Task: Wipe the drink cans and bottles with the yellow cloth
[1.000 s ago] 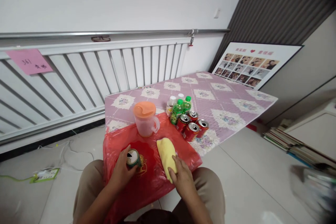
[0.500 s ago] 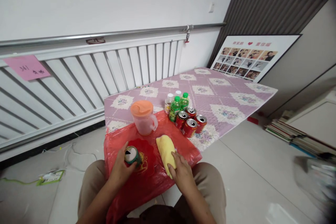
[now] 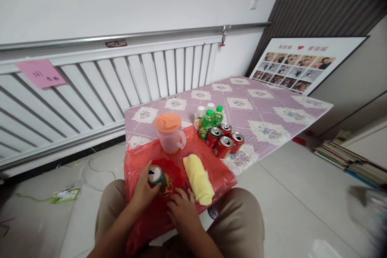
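My left hand (image 3: 146, 187) is wrapped round a green drink can (image 3: 157, 175), which stands upright with its top opened. Under the can lies a dark red scalloped mat (image 3: 177, 173) with a gold print, on a red plastic sheet (image 3: 142, 155). Over the sheet near the mat, my right hand (image 3: 184, 209) holds nothing, its fingers apart and slightly bent. Just to its right lies a folded yellow cloth (image 3: 198, 179), apart from the fingers. Beyond the can stands a clear plastic jug (image 3: 169, 141) with an orange lid.
Several red cans (image 3: 223, 148) stand right of the jug, with green-capped bottles (image 3: 207, 124) and white-capped bottles (image 3: 199, 117) behind them. A floral cloth (image 3: 266, 131) covers the table. The radiator (image 3: 145, 74) runs along the wall; a photo board (image 3: 299, 64) leans at the far right.
My right hand has let go of the yellow cloth and moved left toward the mat. The cloth now lies flat by itself. My left hand stays on the green can. The view has shifted slightly.
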`<state>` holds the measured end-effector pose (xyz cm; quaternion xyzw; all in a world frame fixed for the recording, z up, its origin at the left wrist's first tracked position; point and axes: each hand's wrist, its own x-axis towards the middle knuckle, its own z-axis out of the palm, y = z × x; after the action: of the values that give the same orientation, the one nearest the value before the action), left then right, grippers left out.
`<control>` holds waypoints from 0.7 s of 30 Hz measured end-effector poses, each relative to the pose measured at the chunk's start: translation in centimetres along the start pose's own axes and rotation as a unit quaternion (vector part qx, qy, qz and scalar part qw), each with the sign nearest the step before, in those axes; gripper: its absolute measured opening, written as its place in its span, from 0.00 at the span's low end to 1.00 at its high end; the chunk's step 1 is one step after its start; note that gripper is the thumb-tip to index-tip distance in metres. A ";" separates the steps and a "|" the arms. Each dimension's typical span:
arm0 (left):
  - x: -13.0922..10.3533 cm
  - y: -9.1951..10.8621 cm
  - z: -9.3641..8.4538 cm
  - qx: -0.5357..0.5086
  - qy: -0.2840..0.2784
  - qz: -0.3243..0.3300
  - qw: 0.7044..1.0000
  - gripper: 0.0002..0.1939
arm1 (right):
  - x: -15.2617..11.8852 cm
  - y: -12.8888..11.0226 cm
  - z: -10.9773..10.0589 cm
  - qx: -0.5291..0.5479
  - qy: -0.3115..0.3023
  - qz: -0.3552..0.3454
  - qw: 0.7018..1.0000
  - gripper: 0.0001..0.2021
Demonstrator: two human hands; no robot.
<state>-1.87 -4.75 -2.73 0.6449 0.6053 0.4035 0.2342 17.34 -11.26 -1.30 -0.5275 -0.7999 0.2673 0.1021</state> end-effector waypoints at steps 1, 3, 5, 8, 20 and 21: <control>0.1 0.0 -0.1 -0.005 0.003 -0.004 1.000 0.40 | 0.4 0.1 0.3 -0.008 -0.011 0.008 1.000 0.09; 0.4 0.1 -0.3 -0.012 0.012 -0.009 1.000 0.40 | 0.9 0.4 0.7 -0.020 -0.019 0.016 1.000 0.09; 0.6 0.5 -0.6 -0.018 0.016 -0.008 1.000 0.40 | 1.2 0.6 0.8 -0.021 -0.018 0.013 1.000 0.09; 1.0 1.7 -0.8 -0.028 0.010 -0.009 1.000 0.40 | 0.9 0.6 1.0 -0.011 0.016 0.000 1.000 0.08; 3.1 10.3 2.9 -0.111 -0.092 0.093 0.985 0.41 | -3.8 3.6 -0.9 -0.031 0.323 -0.107 0.940 0.11; 3.4 11.0 3.6 -0.116 -0.099 0.103 0.983 0.41 | -4.5 4.2 -1.4 -0.036 0.345 -0.103 0.932 0.11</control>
<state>7.32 -2.55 4.78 0.7090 0.4584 0.4269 0.3239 23.17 -13.56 -1.82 -0.5051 -0.7745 0.0283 0.3798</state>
